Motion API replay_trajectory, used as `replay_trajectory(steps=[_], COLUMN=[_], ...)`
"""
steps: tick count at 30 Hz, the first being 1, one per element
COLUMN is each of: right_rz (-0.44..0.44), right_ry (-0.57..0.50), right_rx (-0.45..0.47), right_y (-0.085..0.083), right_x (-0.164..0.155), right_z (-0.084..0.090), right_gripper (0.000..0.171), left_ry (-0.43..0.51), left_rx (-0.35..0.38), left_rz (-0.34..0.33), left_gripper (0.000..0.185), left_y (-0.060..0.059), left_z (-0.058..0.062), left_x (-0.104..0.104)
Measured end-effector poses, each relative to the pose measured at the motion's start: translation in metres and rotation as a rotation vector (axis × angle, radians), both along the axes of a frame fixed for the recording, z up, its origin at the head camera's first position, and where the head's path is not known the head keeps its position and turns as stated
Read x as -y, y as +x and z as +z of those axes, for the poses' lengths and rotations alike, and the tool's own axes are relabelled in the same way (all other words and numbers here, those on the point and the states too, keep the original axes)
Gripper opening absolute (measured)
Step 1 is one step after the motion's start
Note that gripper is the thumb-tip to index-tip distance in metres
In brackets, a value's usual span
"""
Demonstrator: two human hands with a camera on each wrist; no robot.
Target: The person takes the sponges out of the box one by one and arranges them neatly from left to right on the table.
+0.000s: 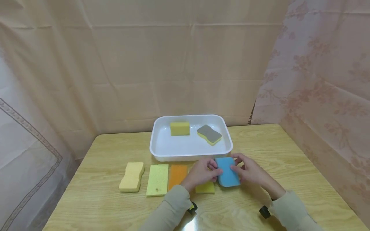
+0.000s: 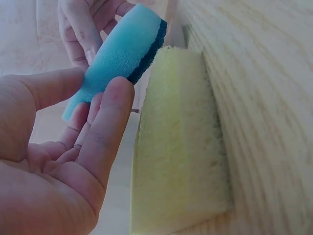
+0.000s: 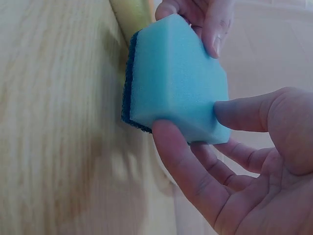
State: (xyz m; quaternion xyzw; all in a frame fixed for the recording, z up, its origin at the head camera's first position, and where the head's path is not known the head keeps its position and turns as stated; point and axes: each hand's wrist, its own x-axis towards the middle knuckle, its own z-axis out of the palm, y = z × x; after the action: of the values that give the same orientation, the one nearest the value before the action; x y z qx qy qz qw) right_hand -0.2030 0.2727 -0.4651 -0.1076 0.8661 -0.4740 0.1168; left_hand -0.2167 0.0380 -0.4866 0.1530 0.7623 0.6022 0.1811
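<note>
Both hands hold a blue sponge [image 1: 227, 171] with a dark blue underside just in front of the white tray [image 1: 228, 148]. My left hand [image 1: 203, 172] pinches its left side between thumb and fingers, and my right hand [image 1: 248, 169] grips its right side. The left wrist view shows the blue sponge [image 2: 122, 54] above a yellow sponge [image 2: 178, 147] lying on the table. From the right wrist, the blue sponge [image 3: 178, 81] sits between thumb and fingers, close above the wood. The yellow sponge [image 1: 205, 188] lies partly under my left hand.
Inside the tray lie a yellow sponge [image 1: 180, 128] and a grey-topped yellow sponge [image 1: 209, 134]. In a row on the wooden table [image 1: 289, 160] lie a pale wavy sponge [image 1: 132, 176], a flat yellow-green sponge [image 1: 157, 179] and an orange one [image 1: 177, 175]. Curtains surround the table.
</note>
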Motion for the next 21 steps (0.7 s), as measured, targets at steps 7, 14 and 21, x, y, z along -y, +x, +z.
replay_trajectory(steps=[7,14,21], right_rz=[-0.011,-0.027,0.031], right_ry=[0.021,0.025,-0.022], right_rx=[0.05,0.108,0.107], right_y=[0.004,0.013,0.019], right_x=[-0.004,-0.005,-0.004], right_z=[-0.002,-0.002,-0.007], right_gripper=[0.048,0.062,0.064], left_ry=[-0.032,-0.087,-0.174], left_rx=[0.021,-0.003,-0.122], left_rz=[-0.001,-0.041,-0.15], left_gripper=[0.02,0.026,0.016], left_y=[0.004,0.009,0.015], left_z=[0.001,0.003,0.002], left_x=[-0.001,0.0,-0.002])
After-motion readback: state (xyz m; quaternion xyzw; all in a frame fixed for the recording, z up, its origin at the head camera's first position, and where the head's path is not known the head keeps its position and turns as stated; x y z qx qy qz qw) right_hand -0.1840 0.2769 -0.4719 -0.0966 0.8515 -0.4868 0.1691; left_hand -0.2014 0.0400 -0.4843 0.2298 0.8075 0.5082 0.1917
